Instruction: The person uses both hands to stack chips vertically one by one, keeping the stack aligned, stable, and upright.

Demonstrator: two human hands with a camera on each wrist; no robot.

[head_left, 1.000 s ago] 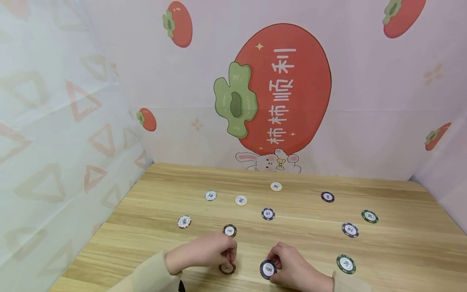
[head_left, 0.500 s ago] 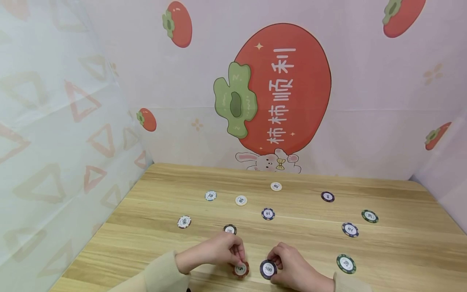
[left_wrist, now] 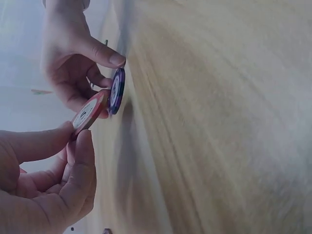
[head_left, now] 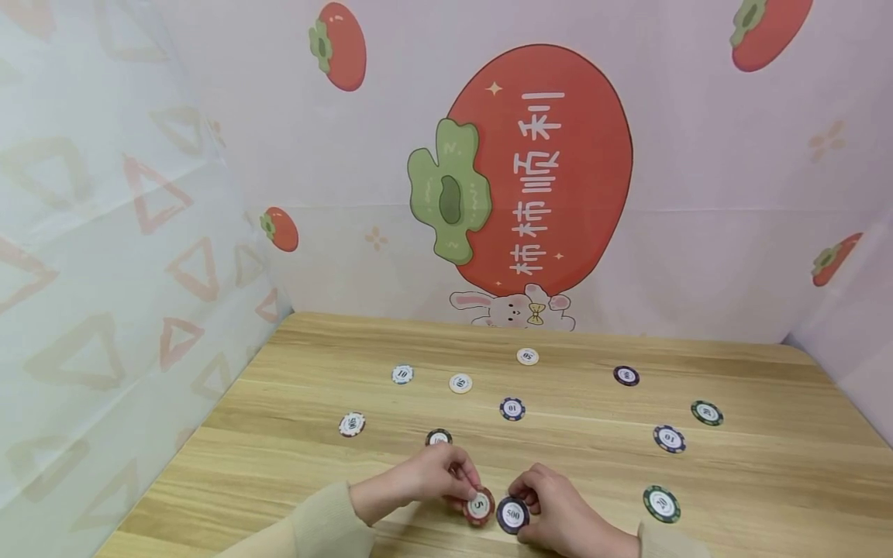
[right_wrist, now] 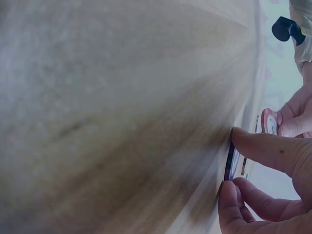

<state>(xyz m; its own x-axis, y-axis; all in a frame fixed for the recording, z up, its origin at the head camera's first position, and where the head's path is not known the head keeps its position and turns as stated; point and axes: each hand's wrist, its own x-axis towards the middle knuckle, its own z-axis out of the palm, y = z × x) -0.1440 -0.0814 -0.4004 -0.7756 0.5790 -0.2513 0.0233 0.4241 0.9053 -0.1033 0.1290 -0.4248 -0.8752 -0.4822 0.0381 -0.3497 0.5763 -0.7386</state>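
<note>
In the head view, a wooden table (head_left: 593, 465) carries a scatter of round chips, and the purple 500 chip (head_left: 512, 514) is held at its rim between the thumb and bent fingers of the right hand (head_left: 561, 513). The left hand (head_left: 443, 474) pinches the red 5 chip (head_left: 479, 507) just to the left of the purple 500 chip, the numbered face showing. Beyond the purple 500 chip lies a blue 10 chip (head_left: 512, 409), with a white 50 chip (head_left: 528, 357) farther off in much the same line. Beyond it and to the left are the black 100 chip (head_left: 439, 436), partly covered by the left hand, the white 500 chip (head_left: 352, 424), the pale blue 10 chip (head_left: 402, 374) and the yellow-edged 50 chip (head_left: 460, 384). To its right is the near green chip (head_left: 661, 504); farther off on that side are another blue 10 chip (head_left: 670, 439), the far green chip (head_left: 707, 413) and the dark-edged chip (head_left: 626, 376). In the left wrist view, the left hand has the red 5 chip tilted between thumb and finger, its far edge overlapping the purple 500 chip in sight; whether the two touch I cannot tell. In the right wrist view, the right hand's thumb and fingertips take opposite edges of the purple 500 chip, spread only as wide as the chip, and the red 5 chip shows behind it, near a cream sleeve (right_wrist: 303, 48)
</note>
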